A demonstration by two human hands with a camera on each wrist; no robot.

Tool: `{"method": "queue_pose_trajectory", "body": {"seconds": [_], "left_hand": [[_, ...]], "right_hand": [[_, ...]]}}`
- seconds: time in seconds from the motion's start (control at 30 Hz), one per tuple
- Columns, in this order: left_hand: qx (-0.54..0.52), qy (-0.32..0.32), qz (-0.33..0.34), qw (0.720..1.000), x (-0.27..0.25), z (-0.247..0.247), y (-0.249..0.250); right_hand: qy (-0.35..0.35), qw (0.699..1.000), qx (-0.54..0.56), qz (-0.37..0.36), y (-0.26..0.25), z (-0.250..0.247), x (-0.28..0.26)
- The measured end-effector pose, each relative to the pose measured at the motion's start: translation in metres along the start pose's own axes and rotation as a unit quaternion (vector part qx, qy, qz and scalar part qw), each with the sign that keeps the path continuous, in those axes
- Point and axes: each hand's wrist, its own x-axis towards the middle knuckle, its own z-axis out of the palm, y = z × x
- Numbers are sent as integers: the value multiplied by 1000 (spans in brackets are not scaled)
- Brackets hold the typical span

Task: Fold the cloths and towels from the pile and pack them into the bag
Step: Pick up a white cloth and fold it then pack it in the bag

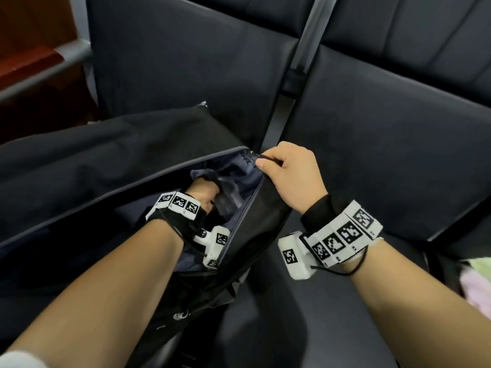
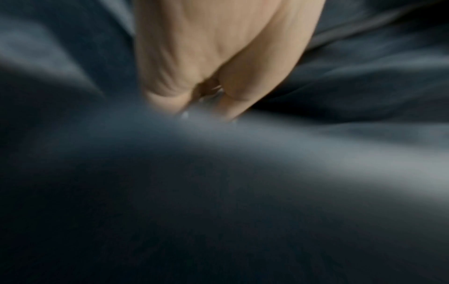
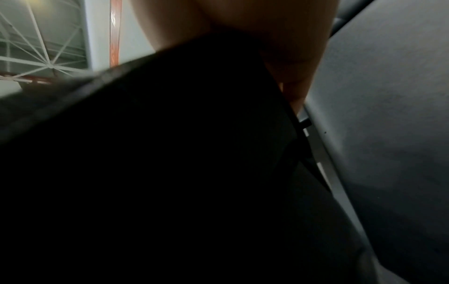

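Note:
A black bag (image 1: 106, 166) lies unzipped on a dark seat, its grey lining showing. My left hand (image 1: 206, 191) is down inside the opening, fingers curled into dark grey cloth (image 1: 231, 192). In the blurred left wrist view the left hand (image 2: 206, 107) digs into that grey cloth (image 2: 243, 153). Whether this fabric is a packed cloth or the lining, I cannot tell. My right hand (image 1: 268, 162) pinches the bag's rim at the far corner of the opening and holds it up. The right wrist view shows the bag's black side (image 3: 170, 173) under the right hand (image 3: 291, 57).
Dark padded seats (image 1: 385, 155) stretch ahead and to the right, split by a grey metal divider (image 1: 295, 75). A pile of light green and pink cloths (image 1: 475, 277) peeks in at the right edge. A grey rail (image 1: 45, 67) and reddish floor lie at the upper left.

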Motion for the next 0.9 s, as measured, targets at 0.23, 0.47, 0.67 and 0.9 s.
{"method": "queue_pose_trajectory", "body": {"seconds": [0.23,0.47,0.67,0.9], "left_hand": [[37,21,-10,999,-58,-16,24],[151,68,187,968,-162,-6,36],[367,102,335,862,-249,85,5],[420,-59,330,843,-294,237,-66]], "right_hand": [[-41,998,-25,44,-4,-11,-24],[-36,997,1,64,-9,-68,-104],[-1,991,4,130,40,-139,-207],[58,963,24,262,146,-208,-343]]}}
